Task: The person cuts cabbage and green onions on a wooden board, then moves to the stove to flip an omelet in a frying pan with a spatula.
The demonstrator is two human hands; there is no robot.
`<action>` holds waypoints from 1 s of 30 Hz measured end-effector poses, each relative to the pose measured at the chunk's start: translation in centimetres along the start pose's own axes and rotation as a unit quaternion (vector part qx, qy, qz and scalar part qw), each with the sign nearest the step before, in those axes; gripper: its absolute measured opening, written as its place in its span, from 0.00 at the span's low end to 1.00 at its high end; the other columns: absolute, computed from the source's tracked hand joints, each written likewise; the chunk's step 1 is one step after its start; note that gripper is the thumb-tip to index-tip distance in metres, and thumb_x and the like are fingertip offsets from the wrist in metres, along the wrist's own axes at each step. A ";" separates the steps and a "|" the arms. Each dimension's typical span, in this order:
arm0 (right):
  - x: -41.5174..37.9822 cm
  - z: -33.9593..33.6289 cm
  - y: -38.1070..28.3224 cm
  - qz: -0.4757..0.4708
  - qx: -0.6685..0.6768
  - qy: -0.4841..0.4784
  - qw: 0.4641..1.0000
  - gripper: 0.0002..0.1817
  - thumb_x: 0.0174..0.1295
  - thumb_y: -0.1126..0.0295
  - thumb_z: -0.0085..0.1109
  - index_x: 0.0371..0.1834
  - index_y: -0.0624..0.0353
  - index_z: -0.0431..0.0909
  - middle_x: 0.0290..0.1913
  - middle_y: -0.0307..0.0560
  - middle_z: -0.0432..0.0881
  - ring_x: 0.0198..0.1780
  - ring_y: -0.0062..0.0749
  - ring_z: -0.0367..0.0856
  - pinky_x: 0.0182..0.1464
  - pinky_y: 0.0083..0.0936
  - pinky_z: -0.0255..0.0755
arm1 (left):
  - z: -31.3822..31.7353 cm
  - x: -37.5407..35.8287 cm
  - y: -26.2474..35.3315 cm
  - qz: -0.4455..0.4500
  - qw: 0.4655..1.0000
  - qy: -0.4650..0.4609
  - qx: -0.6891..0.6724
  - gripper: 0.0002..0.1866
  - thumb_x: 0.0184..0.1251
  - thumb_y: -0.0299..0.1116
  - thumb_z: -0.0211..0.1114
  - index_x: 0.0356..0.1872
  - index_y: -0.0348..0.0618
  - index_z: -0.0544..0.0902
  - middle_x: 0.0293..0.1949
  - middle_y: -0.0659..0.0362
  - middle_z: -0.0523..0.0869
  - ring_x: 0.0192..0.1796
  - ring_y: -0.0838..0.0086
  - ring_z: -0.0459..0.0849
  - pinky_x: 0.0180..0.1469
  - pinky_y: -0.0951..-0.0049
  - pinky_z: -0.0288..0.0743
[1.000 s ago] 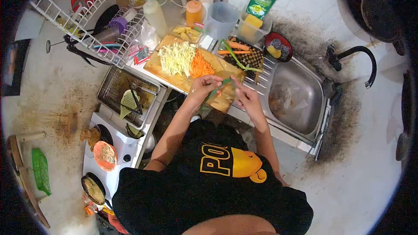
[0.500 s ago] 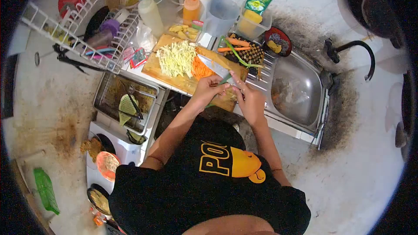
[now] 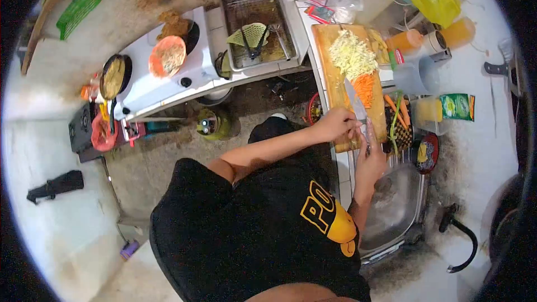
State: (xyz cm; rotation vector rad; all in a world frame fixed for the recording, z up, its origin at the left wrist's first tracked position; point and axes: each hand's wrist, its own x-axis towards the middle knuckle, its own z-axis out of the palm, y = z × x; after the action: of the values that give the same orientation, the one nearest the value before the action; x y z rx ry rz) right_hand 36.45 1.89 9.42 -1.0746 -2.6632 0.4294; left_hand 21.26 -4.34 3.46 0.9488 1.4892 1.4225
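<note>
- A black short-sleeved T-shirt (image 3: 246, 229) is worn; it fills the lower middle of the view.
- Large yellow block letters (image 3: 316, 212), outlined in black, are printed across the chest; only "PO" can be read.
- Beside the letters a rounded yellow-orange cartoon shape (image 3: 342, 232) is printed, with a small curved dark line near its lower edge.
- The sleeves end above the elbows, and both forearms are left bare.
- The left hand (image 3: 335, 126) and the right hand (image 3: 370, 159) are bare; no gloves are worn.
</note>
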 end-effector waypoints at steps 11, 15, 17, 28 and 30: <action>2.5 1.9 3.2 0.034 -0.027 0.030 0.999 0.26 0.73 0.63 0.51 0.74 0.34 0.66 0.44 0.59 0.85 0.36 0.50 0.85 0.38 0.43 0.76 | 1.0 -7.8 2.4 0.000 0.959 0.255 0.125 0.12 0.70 0.34 0.62 0.32 0.37 0.88 0.17 0.56 0.81 0.20 0.74 0.81 0.28 0.70 0.75; 5.6 -0.8 10.7 -0.044 0.259 0.087 0.961 0.24 0.76 0.65 0.46 0.74 0.53 0.64 0.69 0.52 0.73 0.64 0.32 0.76 0.63 0.28 0.68 | -0.9 -10.7 1.7 -0.063 0.971 0.229 0.032 0.12 0.72 0.33 0.61 0.36 0.37 0.89 0.20 0.61 0.83 0.22 0.81 0.79 0.27 0.76 0.72; 4.6 -0.8 10.8 -0.021 0.286 0.057 0.956 0.24 0.76 0.66 0.47 0.74 0.52 0.64 0.53 0.43 0.77 0.47 0.25 0.69 0.48 0.23 0.64 | -0.8 -9.8 -0.8 -0.048 0.977 0.208 0.005 0.11 0.72 0.32 0.62 0.38 0.36 0.89 0.21 0.61 0.84 0.24 0.82 0.79 0.28 0.77 0.73; -7.3 1.4 8.7 0.225 0.609 -0.181 0.739 0.28 0.76 0.60 0.49 0.78 0.44 0.58 0.19 0.27 0.61 0.17 0.11 0.53 0.18 0.13 0.50 | 2.1 -0.5 -4.7 -0.025 0.970 0.214 0.108 0.09 0.52 0.27 0.77 0.33 0.36 0.88 0.25 0.57 0.88 0.27 0.75 0.85 0.31 0.74 0.76; -7.8 0.8 8.2 0.244 0.652 -0.212 0.686 0.30 0.77 0.59 0.48 0.80 0.39 0.52 0.18 0.25 0.53 0.17 0.11 0.53 0.18 0.13 0.50 | 2.4 0.2 -5.5 -0.006 0.956 0.222 0.195 0.10 0.49 0.28 0.78 0.33 0.38 0.88 0.25 0.56 0.88 0.27 0.70 0.85 0.32 0.70 0.77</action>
State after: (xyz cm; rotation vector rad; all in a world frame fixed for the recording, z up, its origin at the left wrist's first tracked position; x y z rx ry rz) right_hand 46.88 1.91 4.94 -1.0870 -1.3792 2.3786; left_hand 23.58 -3.65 -2.05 0.8794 2.1643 1.4202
